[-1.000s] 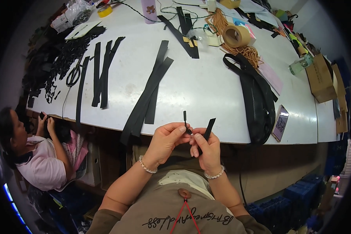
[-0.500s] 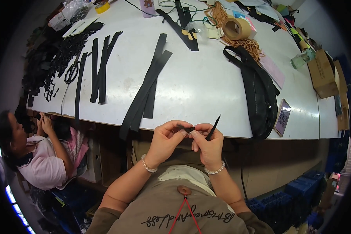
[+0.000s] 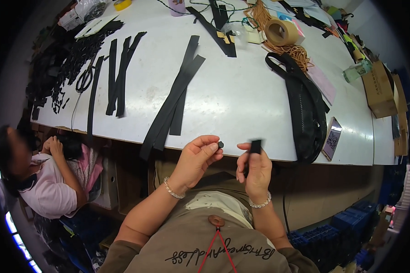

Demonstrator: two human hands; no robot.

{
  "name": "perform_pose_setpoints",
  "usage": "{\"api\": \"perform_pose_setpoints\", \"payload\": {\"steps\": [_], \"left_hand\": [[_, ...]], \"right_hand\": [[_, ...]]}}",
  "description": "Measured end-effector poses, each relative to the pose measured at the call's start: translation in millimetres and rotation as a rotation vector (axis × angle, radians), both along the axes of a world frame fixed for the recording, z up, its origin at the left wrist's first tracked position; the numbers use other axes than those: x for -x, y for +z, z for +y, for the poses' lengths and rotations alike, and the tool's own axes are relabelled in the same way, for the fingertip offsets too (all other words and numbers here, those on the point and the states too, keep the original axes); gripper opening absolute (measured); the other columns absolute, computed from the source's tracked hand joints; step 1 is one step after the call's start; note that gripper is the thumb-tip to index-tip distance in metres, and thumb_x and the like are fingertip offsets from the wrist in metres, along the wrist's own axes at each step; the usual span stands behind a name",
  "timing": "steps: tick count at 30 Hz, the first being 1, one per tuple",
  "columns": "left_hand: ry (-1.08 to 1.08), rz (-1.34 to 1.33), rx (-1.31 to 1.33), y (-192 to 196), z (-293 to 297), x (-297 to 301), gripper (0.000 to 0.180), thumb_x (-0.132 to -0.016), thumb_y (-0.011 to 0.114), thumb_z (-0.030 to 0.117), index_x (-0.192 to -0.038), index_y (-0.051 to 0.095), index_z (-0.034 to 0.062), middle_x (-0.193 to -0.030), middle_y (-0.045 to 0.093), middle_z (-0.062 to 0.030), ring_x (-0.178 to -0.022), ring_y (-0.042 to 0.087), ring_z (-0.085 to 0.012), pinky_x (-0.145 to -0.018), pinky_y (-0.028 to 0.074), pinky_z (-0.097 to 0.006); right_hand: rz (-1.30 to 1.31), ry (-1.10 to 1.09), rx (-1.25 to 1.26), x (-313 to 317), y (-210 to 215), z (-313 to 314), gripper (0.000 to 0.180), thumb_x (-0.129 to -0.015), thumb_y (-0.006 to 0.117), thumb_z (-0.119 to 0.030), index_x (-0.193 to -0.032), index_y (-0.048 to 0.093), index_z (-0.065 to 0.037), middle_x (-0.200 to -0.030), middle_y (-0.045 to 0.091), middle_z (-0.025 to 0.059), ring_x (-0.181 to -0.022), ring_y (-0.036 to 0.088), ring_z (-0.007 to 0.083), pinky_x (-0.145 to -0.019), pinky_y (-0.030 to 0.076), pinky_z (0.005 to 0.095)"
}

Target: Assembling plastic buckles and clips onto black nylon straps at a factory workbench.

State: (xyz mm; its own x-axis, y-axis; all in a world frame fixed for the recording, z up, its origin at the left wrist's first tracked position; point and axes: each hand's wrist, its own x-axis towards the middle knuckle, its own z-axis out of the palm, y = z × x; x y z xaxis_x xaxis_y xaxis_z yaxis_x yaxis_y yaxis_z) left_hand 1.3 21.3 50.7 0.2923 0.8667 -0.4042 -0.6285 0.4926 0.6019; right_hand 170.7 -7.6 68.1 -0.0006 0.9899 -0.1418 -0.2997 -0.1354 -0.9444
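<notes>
Just past the table's near edge, my left hand [image 3: 198, 158] pinches a small dark roundish piece [image 3: 220, 144] between thumb and fingertips; its kind is too small to make out. To its right and apart from it, my right hand [image 3: 255, 175] is closed with a short black flat strip [image 3: 256, 146] sticking up above the thumb, smeared by motion. On the white table [image 3: 234, 98] ahead of the left hand, long black fabric strips [image 3: 172, 102] lie crossed, their near ends overhanging the edge. A black bag [image 3: 307, 118] rests beyond my right hand.
More black strips [image 3: 115, 77], scissors [image 3: 84, 81] and a heap of black scraps [image 3: 54, 68] lie left. A tape roll [image 3: 281, 32], tan cord [image 3: 300, 57], phone [image 3: 332, 139] and cardboard box [image 3: 379, 90] are right. A co-worker [image 3: 54, 182] sits at the lower left.
My hands have moved apart, the right one rightward. The slim pointed black thing seen in my right hand no longer shows that way; a blunt black strip stands up there.
</notes>
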Motion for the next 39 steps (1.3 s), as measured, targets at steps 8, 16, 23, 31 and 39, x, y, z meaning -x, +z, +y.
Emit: {"api": "perform_pose_setpoints", "payload": {"steps": [8,16,23,31,39], "left_hand": [[-0.141,0.936,-0.62,-4.2,57.9,3.2,0.012,-0.085,0.061,0.006,-0.095,0.067,0.0027,-0.079,0.066,-0.0068,-0.071,0.06,-0.0114,-0.065,0.047,-0.024],[-0.122,1.245,-1.031,-15.9,75.5,12.5,0.01,-0.079,0.064,0.005,-0.088,0.067,0.008,-0.078,0.065,-0.0041,-0.081,0.058,-0.0216,-0.072,0.046,-0.032],[-0.02,1.354,-1.166,-18.9,79.2,16.4,0.015,-0.077,0.064,0.002,-0.089,0.068,0.0078,-0.085,0.064,-0.0049,-0.081,0.056,-0.0225,-0.077,0.044,-0.032],[-0.064,1.096,-0.863,10.6,40.0,-3.7,0.012,-0.088,0.059,0.01,-0.095,0.064,0.0029,-0.078,0.062,-0.0053,-0.08,0.058,-0.018,-0.071,0.045,-0.032],[-0.286,0.244,-0.227,18.3,27.6,-16.3,0.016,-0.093,0.055,0.011,-0.092,0.059,-0.0049,-0.051,0.048,-0.0048,-0.038,0.052,-0.0163,-0.035,0.039,-0.028]], "right_hand": [[-0.026,0.078,0.075,3.1,-0.1,2.0,0.035,-0.101,0.036,-0.023,-0.118,0.05,0.003,-0.077,0.063,0.0101,-0.055,0.058,0.0107,-0.054,0.048,0.0218],[0.046,0.07,0.172,4.6,7.6,4.4,0.034,-0.099,0.033,-0.019,-0.112,0.05,0.007,-0.075,0.064,0.0173,-0.053,0.061,0.0184,-0.051,0.05,0.026],[0.152,0.108,0.187,4.3,6.6,6.2,0.034,-0.1,0.033,-0.021,-0.114,0.048,0.006,-0.078,0.064,0.0169,-0.056,0.063,0.0178,-0.052,0.051,0.0266],[0.248,0.121,0.233,3.6,0.5,8.8,0.034,-0.1,0.034,-0.022,-0.115,0.048,0.006,-0.079,0.064,0.0179,-0.056,0.063,0.0194,-0.052,0.052,0.028],[0.246,0.152,0.202,8.0,-0.7,10.2,0.033,-0.1,0.036,-0.024,-0.114,0.05,0.002,-0.08,0.064,0.0172,-0.057,0.063,0.019,-0.052,0.052,0.0273]]}}
